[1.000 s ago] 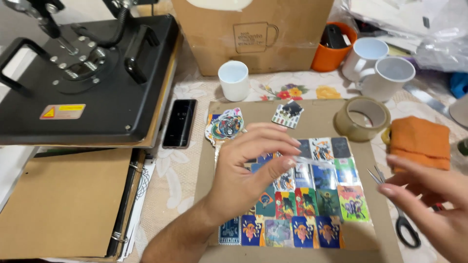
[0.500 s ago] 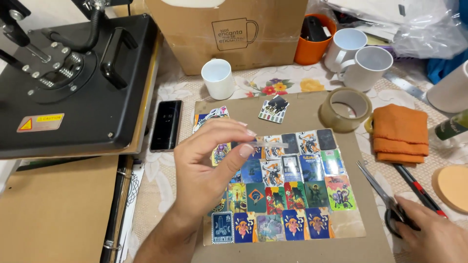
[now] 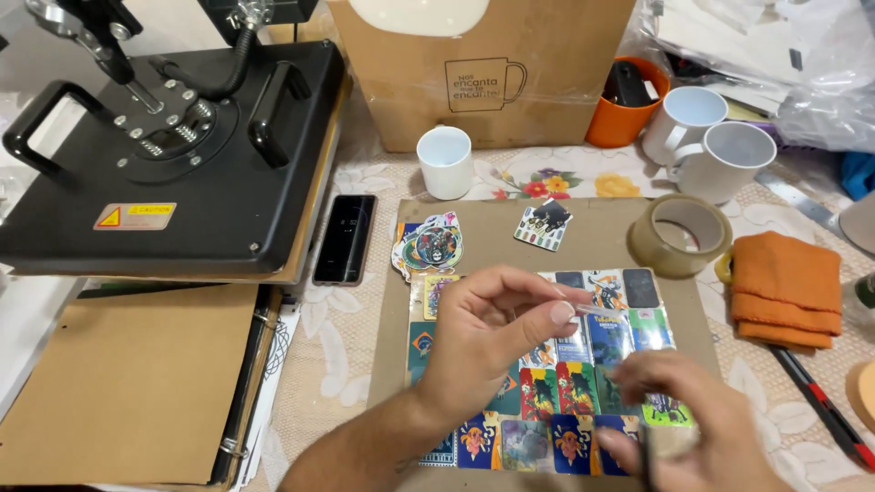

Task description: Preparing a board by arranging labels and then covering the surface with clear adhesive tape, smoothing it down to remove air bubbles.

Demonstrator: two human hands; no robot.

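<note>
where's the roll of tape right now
In the head view, the roll of tape sits right of centre on the brown board, between the orange cloth and white mugs.

Over a sticker sheet (image 3: 583, 364) on a cardboard mat (image 3: 602, 237), the left hand (image 3: 488, 342) pinches what seems a clear strip (image 3: 583, 311), the blurred right hand (image 3: 684, 419) just beside, tape roll (image 3: 679, 235) and phone (image 3: 345, 239) near.

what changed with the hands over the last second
The right hand came in from the right edge onto the sheet of colourful stickers, now beside the left hand. The left hand, earlier spread flat on the sheet, has closed into a pinch on a thin clear strip, possibly tape. The tape roll, white mugs, phone and heat press stayed put.
</note>
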